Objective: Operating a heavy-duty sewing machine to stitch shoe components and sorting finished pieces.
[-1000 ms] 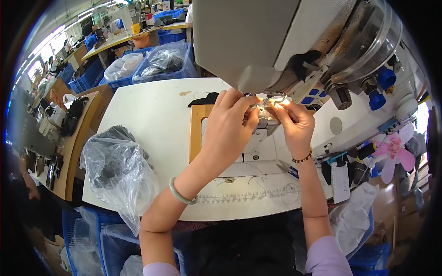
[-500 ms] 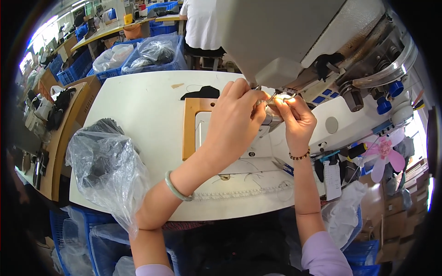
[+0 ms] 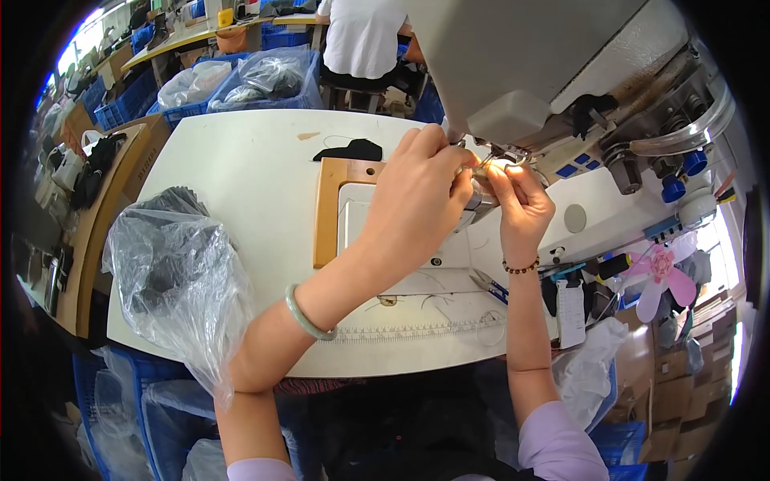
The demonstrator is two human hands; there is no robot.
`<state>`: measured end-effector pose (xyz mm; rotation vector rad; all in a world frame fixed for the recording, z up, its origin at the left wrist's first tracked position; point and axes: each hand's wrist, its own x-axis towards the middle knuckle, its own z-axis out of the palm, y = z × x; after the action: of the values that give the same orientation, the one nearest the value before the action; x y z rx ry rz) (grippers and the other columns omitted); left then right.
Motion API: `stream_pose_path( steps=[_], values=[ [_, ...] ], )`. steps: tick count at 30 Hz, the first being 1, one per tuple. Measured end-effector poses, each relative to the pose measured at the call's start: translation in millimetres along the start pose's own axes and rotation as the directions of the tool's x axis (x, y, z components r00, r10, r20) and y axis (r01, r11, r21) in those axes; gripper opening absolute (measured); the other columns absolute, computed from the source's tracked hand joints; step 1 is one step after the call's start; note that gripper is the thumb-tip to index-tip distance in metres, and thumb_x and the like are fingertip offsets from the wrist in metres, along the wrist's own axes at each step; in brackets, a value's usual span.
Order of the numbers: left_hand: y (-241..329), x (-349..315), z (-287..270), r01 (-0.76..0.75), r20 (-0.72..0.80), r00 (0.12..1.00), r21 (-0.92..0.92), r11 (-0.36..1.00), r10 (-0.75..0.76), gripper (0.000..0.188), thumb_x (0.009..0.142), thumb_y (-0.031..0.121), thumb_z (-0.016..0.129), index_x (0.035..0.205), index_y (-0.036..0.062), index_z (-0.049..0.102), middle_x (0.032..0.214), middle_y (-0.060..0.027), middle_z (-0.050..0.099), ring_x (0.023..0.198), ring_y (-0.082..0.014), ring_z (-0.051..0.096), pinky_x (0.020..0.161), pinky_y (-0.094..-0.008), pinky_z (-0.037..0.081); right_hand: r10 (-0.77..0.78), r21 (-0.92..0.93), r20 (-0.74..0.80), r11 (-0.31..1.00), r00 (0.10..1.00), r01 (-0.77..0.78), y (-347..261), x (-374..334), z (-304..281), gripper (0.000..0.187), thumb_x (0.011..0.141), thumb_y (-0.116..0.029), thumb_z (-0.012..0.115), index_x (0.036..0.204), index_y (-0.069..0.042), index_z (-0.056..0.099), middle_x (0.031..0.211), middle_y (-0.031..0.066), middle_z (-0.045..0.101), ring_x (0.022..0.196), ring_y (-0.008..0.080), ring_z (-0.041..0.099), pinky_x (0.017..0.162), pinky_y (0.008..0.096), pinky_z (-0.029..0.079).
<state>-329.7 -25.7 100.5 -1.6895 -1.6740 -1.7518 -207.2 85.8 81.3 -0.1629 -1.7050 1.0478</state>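
Grey sewing-machine head [image 3: 513, 60] (both hands [image 3: 421, 192] close)

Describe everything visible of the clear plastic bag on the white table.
The clear plastic bag looks thin, glossy and heavily wrinkled. It lies slumped on the white table at the person's left, bulging around dark grey, ridged pieces toward its far end. Its near end narrows into a loose tail hanging past the table's front edge, beside the left arm, seemingly against it near the elbow. Whether its mouth is open is unclear.
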Motion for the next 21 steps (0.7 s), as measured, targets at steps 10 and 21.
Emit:
stream_pose_path(
  steps=[10, 21],
  values=[
    [0.1, 0.2, -0.1, 0.001, 0.000, 1.000, 0.003, 1.000, -0.001, 0.013, 0.081, 0.003, 0.064, 0.093, -0.0012, 0.067, 0.084, -0.0075, 0.051, 0.078, -0.0176, 0.054, 0.065, -0.0273, 0.050, 0.007, -0.006, -0.016, 1.000, 1.000, -0.007, -2.4, 0.4, 2.6, 0.008, 0.088, 0.000, 0.061, 0.094, 0.005, 0.063, 0.089, 0.0060, 0.065, 0.076, 0.0081, 0.061, 0.070, 0.0218, 0.055],
    [0.9, 1.6, -2.1, -0.025, 0.021, 0.999, 0.038, 0.999, 0.024, 0.017, 0.078, 0.003, 0.065, 0.095, 0.0014, 0.065, 0.085, -0.0068, 0.051, 0.075, -0.0163, 0.053, 0.063, -0.0279, 0.049, 0.014, 0.026, 0.033, 1.000, 0.999, -0.015, 0.4, 1.5, -2.0, 0.010, 0.087, 0.001, 0.061, 0.095, 0.007, 0.062, 0.094, 0.0090, 0.065, 0.082, 0.0152, 0.067, 0.074, 0.0246, 0.057]
  ],
)
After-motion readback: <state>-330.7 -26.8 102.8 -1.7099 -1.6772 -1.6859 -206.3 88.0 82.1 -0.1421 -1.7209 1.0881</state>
